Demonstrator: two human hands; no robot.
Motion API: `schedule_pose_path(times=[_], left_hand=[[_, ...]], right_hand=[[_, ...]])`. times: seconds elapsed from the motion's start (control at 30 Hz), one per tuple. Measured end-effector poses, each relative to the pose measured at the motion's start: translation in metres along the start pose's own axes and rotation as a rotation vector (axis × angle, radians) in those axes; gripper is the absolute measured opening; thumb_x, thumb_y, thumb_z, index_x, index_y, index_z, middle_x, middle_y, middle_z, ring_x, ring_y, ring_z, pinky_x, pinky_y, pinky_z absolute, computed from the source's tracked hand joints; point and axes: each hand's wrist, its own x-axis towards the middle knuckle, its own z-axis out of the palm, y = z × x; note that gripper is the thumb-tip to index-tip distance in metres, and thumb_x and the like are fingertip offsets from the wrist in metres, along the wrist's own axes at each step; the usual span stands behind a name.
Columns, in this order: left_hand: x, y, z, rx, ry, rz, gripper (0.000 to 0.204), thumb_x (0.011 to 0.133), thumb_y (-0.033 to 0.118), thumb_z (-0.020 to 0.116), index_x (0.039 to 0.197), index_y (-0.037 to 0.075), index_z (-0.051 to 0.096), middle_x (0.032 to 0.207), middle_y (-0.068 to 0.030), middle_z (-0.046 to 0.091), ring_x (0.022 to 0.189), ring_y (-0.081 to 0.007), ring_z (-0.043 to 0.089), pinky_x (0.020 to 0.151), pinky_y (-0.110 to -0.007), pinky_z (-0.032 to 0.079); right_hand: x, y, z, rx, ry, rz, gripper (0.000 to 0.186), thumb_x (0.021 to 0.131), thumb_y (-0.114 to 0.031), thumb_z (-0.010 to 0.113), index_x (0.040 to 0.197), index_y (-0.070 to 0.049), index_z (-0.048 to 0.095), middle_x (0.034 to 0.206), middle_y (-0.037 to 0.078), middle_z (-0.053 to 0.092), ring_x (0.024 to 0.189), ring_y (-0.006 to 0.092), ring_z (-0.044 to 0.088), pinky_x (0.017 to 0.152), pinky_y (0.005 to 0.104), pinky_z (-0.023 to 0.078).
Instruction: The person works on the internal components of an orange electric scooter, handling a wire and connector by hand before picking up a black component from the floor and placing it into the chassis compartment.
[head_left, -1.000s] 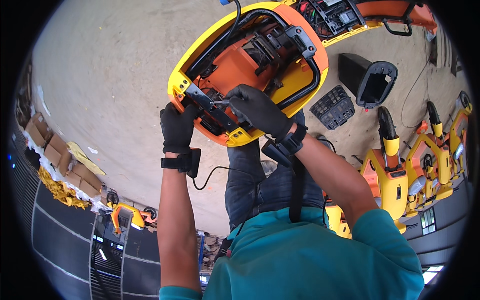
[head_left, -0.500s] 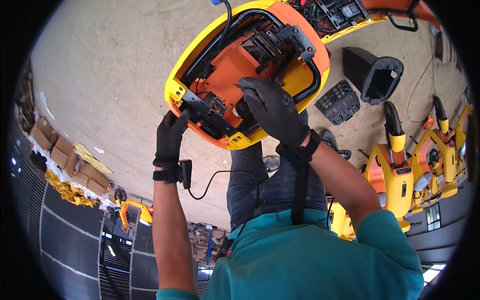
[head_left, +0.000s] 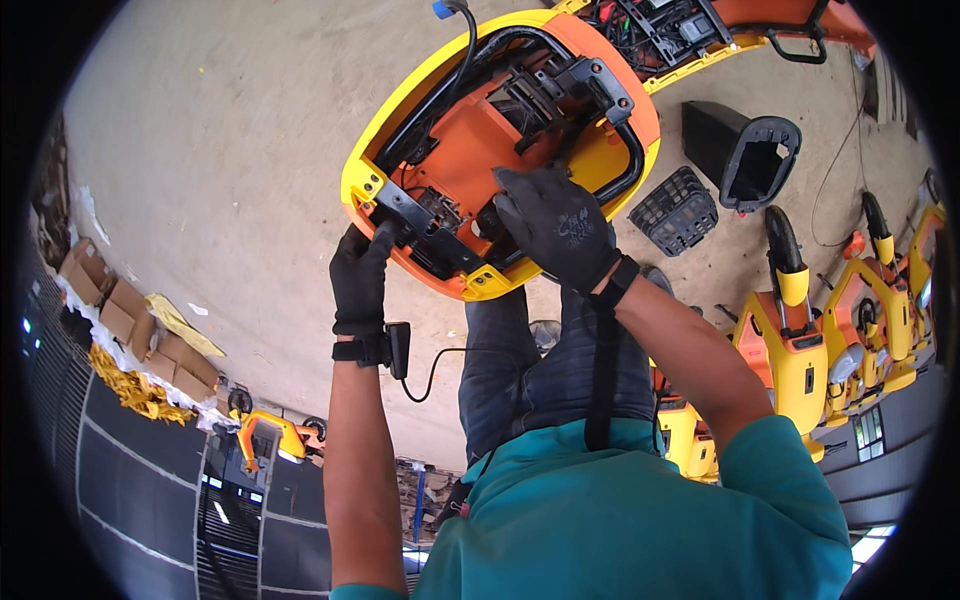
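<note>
Head view:

- Hidden or cut off: the top of the orange-and-yellow housing (head_left: 500, 150) runs out of frame at the upper edge. The right hand (head_left: 555, 225) covers the parts beneath its palm. What its fingertips contact cannot be made out.
- Hidden: the wiring and black brackets inside the housing are dense; single parts are hard to tell apart.
- Edges and room: bare concrete floor (head_left: 220, 150) lies open to the left of the housing. To the right of the housing lie a black hollow cover (head_left: 745, 150) and a black grid part (head_left: 675, 210), near each other. Further right stand yellow-and-orange machines (head_left: 800, 340), closely packed.
- Left hand (head_left: 360, 275), gloved: fingers closed on the black bracket (head_left: 415, 215) at the lower left rim of the housing.
- Right hand, gloved: laid flat, fingers spread, pressing on the lower middle of the housing interior; not clenched on anything.
- Housing position: above both hands, open side facing the camera, lower rim between the two hands.
</note>
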Motion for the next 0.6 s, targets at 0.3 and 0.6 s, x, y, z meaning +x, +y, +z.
schedule_pose_path(times=[0.3,0.6], left_hand=[[0.003,-0.025,-0.005,-0.456,0.171,-0.117,0.040,0.090,0.034,0.052,0.102,-0.004,0.058,0.089,-0.0106,0.064,0.079,-0.0163,0.062,0.071,-0.027,0.053],[0.033,-0.016,-0.026,-0.319,0.283,-0.194,0.016,0.087,0.014,0.052,0.098,0.006,0.061,0.067,-0.0007,0.052,0.055,-0.0111,0.053,0.051,-0.024,0.049]], right_hand=[[-0.004,0.002,0.009,-0.129,0.032,-0.015,0.029,0.079,-0.023,0.057,0.105,-0.010,0.055,0.077,0.005,0.052,0.059,0.0229,0.058,0.051,0.0366,0.045],[-0.003,0.003,0.010,-0.130,0.047,-0.033,0.028,0.080,-0.023,0.057,0.105,-0.010,0.055,0.077,0.005,0.052,0.062,0.0221,0.059,0.052,0.0350,0.045]])
